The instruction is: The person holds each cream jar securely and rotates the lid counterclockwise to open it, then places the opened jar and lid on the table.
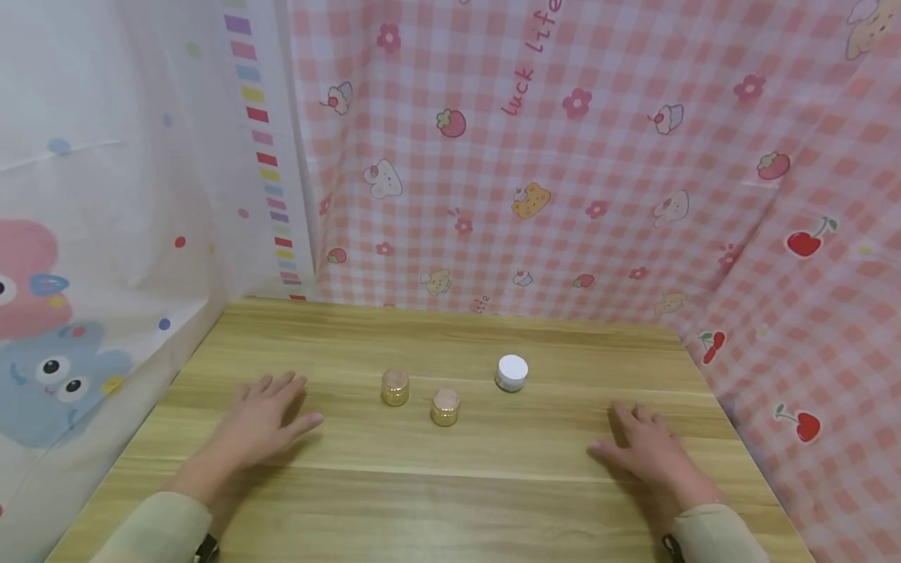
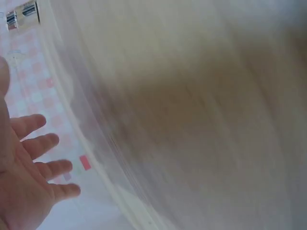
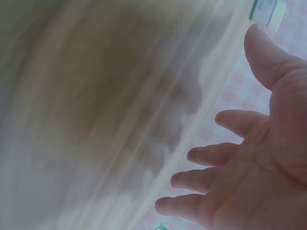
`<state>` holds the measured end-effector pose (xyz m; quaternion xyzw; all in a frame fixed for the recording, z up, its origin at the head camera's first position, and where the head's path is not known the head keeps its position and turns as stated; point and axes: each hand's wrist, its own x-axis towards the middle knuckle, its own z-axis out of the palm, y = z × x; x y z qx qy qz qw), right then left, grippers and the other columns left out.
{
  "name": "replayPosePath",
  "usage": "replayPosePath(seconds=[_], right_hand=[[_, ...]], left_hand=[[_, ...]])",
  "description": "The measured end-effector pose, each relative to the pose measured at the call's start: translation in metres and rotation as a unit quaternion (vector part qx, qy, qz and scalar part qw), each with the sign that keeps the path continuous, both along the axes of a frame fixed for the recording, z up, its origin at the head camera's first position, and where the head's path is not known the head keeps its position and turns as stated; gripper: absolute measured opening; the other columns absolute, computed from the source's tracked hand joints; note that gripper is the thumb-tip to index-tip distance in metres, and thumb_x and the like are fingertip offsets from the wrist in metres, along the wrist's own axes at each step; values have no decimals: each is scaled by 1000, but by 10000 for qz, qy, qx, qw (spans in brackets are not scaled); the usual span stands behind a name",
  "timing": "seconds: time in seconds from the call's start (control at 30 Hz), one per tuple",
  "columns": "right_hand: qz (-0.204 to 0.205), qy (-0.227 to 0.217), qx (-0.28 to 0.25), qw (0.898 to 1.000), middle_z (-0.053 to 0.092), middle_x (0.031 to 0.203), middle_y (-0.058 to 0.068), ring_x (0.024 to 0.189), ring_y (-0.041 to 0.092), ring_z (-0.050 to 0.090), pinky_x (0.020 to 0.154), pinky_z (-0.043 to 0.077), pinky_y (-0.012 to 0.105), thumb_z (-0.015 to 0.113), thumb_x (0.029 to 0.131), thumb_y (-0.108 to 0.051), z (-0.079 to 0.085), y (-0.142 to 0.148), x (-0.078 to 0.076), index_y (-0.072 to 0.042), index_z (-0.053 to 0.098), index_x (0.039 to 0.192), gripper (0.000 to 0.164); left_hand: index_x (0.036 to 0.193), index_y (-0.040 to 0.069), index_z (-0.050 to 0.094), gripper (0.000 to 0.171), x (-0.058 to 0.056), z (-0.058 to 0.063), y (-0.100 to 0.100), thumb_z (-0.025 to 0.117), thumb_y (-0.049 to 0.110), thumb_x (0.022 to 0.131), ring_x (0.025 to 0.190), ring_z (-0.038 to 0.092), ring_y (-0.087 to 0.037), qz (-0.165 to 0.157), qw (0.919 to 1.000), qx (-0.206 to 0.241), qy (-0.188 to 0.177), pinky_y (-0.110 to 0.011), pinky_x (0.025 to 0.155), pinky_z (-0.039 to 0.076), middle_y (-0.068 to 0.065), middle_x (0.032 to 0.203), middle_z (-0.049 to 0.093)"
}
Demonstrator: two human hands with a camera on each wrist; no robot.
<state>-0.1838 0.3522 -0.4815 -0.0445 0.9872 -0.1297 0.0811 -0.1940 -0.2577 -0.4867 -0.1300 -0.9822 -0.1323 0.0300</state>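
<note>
The near gold jar (image 1: 446, 407) stands on the counter (image 1: 450, 516). The other gold jar (image 1: 396, 388) is just behind it to the left, and the white-topped jar (image 1: 511, 374) is behind it to the right. All three stand up straight, probably so they sit steady and do not roll. The gaps between them seem to make each one easy to see.

The left hand (image 1: 256, 422) is well to the left of the near gold jar, and the right hand (image 1: 647, 446) is well to its right. Both have their fingers spread and hold nothing, which leaves the jars uncovered.

It is hard to tell if any fingertips touch the counter. The jars' insides are hidden. The sleeves (image 1: 158, 528) are cut off at the bottom. In the left wrist view most of the thumb is cut off, and both wrist views show the counter as a blur.
</note>
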Motion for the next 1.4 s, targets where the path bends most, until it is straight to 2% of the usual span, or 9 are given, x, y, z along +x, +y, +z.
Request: replayPosePath(seconds=[0.1, 0.2, 0.37, 0.5, 0.7, 0.9, 1.03, 1.27, 1.4], right_hand=[[88, 206, -8, 9997, 37, 156, 49, 141, 74, 35, 107, 34, 86, 66, 98, -65, 0, -7, -1, 5, 38, 161, 98], [165, 444, -34, 9989, 44, 153, 46, 140, 70, 42, 110, 38, 81, 68, 99, -60, 1, -13, -3, 7, 42, 158, 93], [173, 572, -356, 9976, 56, 150, 37, 138, 58, 54, 112, 46, 70, 71, 100, -52, 7, -25, -6, 8, 48, 154, 84], [118, 446, -555, 9974, 59, 150, 32, 137, 54, 57, 109, 48, 69, 70, 101, -50, 13, -39, -11, 5, 51, 153, 78], [250, 449, -720, 9961, 58, 153, 29, 140, 51, 57, 113, 47, 66, 71, 102, -45, 11, -66, -27, 3, 45, 158, 78], [288, 384, -1198, 9916, 57, 154, 29, 142, 49, 56, 118, 44, 65, 74, 100, -43, 8, -93, -52, 2, 32, 164, 89], [310, 355, -1432, 9886, 56, 154, 30, 143, 48, 55, 120, 43, 62, 77, 99, -40, 5, -108, -65, 5, 27, 165, 94], [269, 372, -1645, 9853, 55, 155, 31, 147, 48, 51, 123, 39, 62, 82, 96, -35, -1, -124, -76, 7, 26, 164, 98], [279, 458, -1663, 9846, 50, 159, 32, 150, 49, 46, 125, 37, 61, 84, 94, -35, -3, -129, -79, 8, 26, 164, 100]], left_hand=[[149, -2, 57, 73, -1, 0, 6, 67, 53, 102, 141, 50, -60, -149, 9996, 95, 223, -76, 118, 35, -31, 156, 53], [146, -3, 60, 67, -2, 1, 12, 71, 45, 100, 137, 57, -55, -220, 9990, 230, 313, -70, 116, 42, -30, 151, 58], [145, -1, 61, 63, -4, 2, 22, 73, 41, 100, 134, 60, -52, -227, 9986, 398, 278, -68, 115, 45, -28, 147, 63], [145, -1, 61, 61, -4, 4, 29, 73, 40, 101, 133, 61, -51, -247, 9981, 489, 277, -67, 114, 46, -26, 146, 64], [143, 0, 62, 59, -4, 4, 37, 73, 39, 101, 132, 62, -50, -275, 9971, 638, 322, -66, 113, 47, -25, 144, 66], [144, 0, 62, 60, -4, 5, 45, 73, 40, 101, 133, 62, -49, -422, 9960, 704, 342, -66, 114, 47, -25, 144, 66], [143, 1, 63, 58, -3, 7, 49, 74, 39, 101, 133, 62, -48, -427, 9959, 726, 337, -66, 113, 48, -24, 144, 67], [142, 0, 64, 57, 5, 14, 62, 76, 37, 100, 131, 65, -47, -518, 9932, 994, 312, -64, 112, 50, -24, 142, 68], [144, 0, 63, 59, 10, 16, 72, 76, 38, 99, 132, 65, -46, -645, 9926, 1019, 151, -63, 112, 51, -23, 143, 68]])
